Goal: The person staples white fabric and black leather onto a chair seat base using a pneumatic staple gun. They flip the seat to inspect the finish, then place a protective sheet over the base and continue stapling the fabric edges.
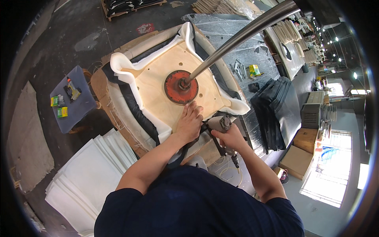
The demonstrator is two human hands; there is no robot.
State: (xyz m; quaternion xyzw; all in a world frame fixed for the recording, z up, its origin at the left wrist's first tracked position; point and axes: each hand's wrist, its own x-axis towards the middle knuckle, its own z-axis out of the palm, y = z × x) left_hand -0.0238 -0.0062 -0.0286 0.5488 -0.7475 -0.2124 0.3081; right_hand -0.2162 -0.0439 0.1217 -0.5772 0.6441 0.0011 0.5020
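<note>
A square plywood panel (162,63) lies under a red round disc (173,87) at the end of a steel rod (241,41). White foam (140,93) curls up around the panel, its corners sticking up. Outside the foam runs a black cover (132,102). My left hand (190,121) rests over the panel's near edge, slightly bent fingers apart on the wood just short of the disc. What lies under its palm is hidden. My right hand (232,138) grips a staple gun (221,124) just right of it, close to the near right corner.
Left, a small grey-topped stand (81,108) holds a glue-bottle-like tool (73,90) and small yellow-green boxes (62,112). White sheets (87,166) are stacked near left. On the right, a plastic-covered table (252,51) bears black sheets (276,110) and metal tools (238,70).
</note>
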